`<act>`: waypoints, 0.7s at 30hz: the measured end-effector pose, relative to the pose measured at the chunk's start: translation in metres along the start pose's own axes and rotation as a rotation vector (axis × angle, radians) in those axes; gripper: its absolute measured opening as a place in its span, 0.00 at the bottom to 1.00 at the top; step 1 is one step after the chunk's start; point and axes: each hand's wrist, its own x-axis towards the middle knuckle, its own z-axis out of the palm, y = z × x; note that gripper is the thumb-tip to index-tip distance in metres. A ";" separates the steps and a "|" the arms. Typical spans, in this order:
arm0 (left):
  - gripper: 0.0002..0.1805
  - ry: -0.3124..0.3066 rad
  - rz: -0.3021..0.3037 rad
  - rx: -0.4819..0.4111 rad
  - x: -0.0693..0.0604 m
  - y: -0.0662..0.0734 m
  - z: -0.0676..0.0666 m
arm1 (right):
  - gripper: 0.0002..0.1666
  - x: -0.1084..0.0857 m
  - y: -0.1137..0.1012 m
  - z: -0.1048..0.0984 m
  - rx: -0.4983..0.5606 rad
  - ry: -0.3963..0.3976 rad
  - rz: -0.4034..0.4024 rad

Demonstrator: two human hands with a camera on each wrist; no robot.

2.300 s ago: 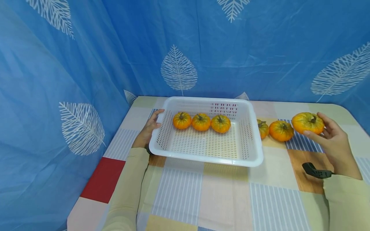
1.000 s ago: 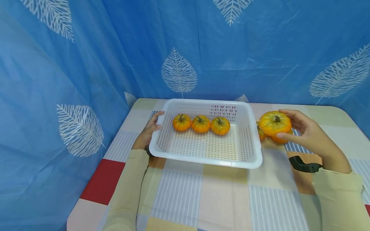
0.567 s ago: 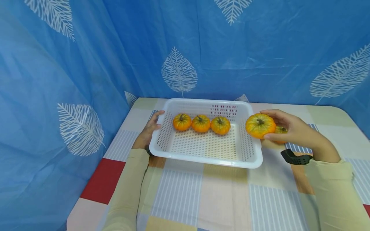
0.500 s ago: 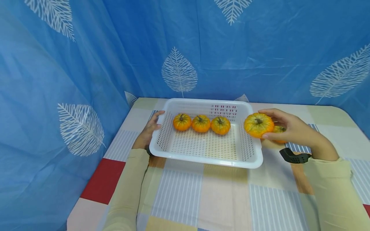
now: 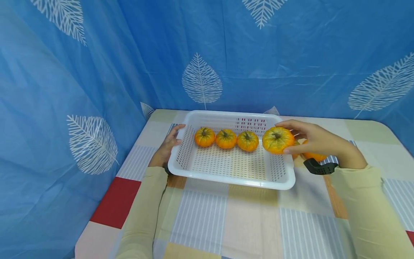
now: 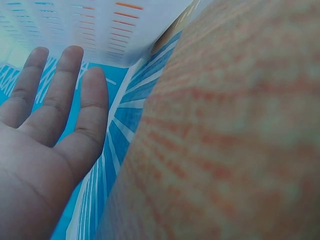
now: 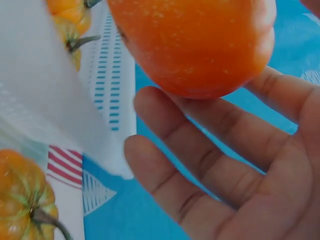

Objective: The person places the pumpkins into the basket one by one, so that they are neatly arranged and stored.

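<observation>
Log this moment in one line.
right hand: holds pumpkin at right end of basket | left hand: at left end | inside: three pumpkins in a row | outside: two pumpkins, partly hidden

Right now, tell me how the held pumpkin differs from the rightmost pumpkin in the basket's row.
The right hand grips the held pumpkin; no hand touches the row-end pumpkin. The held pumpkin is raised; the row-end pumpkin sits in the basket. The held pumpkin looks larger than the row-end pumpkin, perhaps from being nearer the camera. Both are orange with greenish-yellow tops and stems.
</observation>
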 end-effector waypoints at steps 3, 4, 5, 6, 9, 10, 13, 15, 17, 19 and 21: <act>0.30 0.001 0.002 0.001 0.000 0.000 -0.001 | 0.43 0.007 -0.006 -0.001 0.014 -0.039 -0.005; 0.30 0.004 0.000 0.001 0.000 0.000 0.000 | 0.43 0.009 -0.007 -0.001 0.019 -0.050 -0.010; 0.30 0.006 -0.002 0.004 0.000 0.000 0.000 | 0.42 0.011 -0.009 -0.001 0.021 -0.060 -0.016; 0.31 0.013 -0.007 0.005 0.000 0.000 0.000 | 0.42 0.014 -0.010 0.000 0.023 -0.069 -0.021; 0.31 0.029 -0.016 0.013 -0.001 0.000 0.001 | 0.42 0.020 -0.015 0.001 0.019 -0.091 -0.026; 0.32 0.032 -0.018 0.014 -0.001 0.000 0.001 | 0.42 0.022 -0.016 0.002 0.021 -0.098 -0.026; 0.32 0.035 -0.018 0.012 -0.001 -0.001 0.001 | 0.42 0.028 -0.019 0.004 0.020 -0.114 -0.028; 0.32 0.034 -0.021 0.011 -0.001 -0.001 0.001 | 0.42 0.031 -0.021 0.006 0.021 -0.124 -0.034; 0.32 0.036 -0.025 0.011 -0.001 0.000 0.001 | 0.42 0.034 -0.022 0.008 0.024 -0.136 -0.042; 0.33 0.039 -0.033 0.012 -0.002 0.000 0.002 | 0.42 0.038 -0.023 0.010 0.026 -0.146 -0.050; 0.33 0.041 -0.037 0.010 -0.002 0.001 0.002 | 0.43 0.042 -0.023 0.012 0.036 -0.158 -0.060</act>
